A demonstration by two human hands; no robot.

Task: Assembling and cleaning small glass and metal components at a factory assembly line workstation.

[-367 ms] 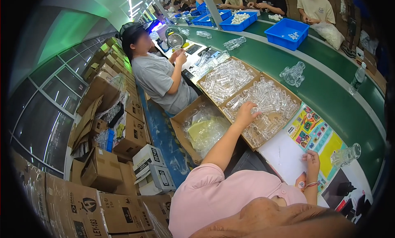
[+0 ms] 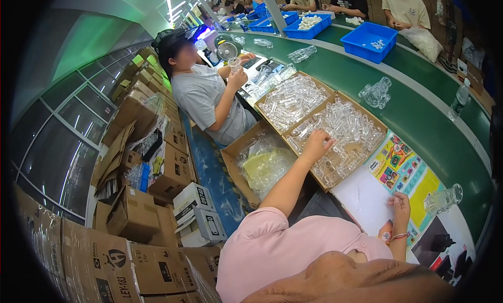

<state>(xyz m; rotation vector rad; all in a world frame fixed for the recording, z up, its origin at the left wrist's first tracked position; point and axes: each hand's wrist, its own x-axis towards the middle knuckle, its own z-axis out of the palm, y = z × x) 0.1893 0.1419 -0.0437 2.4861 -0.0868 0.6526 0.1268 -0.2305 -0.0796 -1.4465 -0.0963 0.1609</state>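
My left hand (image 2: 317, 147) is inside the nearer cardboard tray (image 2: 326, 185), among many small clear plastic parts (image 2: 350, 126). Its fingers are bent down over the parts, and whatever they grip is hidden. Lower right, my right hand (image 2: 400, 207) is held above the white tabletop (image 2: 358, 199) by a colourful printed sheet (image 2: 394, 157). The fingers of that hand are curled, and I cannot make out anything in them. A clear plastic bottle-shaped piece (image 2: 443, 199) lies just right of it. Behind the nearer tray, a second cardboard tray (image 2: 266, 118) holds more clear parts.
A green conveyor belt (image 2: 419, 126) curves past the table, carrying a clear assembled piece (image 2: 375, 93) and a water bottle (image 2: 459, 99). Blue bins (image 2: 369, 43) stand beyond. At left, a co-worker (image 2: 209, 93) holds a clear piece above a box of plastic bags (image 2: 262, 166).
My left hand stays in the tray, its fingers shifting slightly over the parts. My right hand barely moves. The co-worker's hands have separated, one now raising a clear piece.
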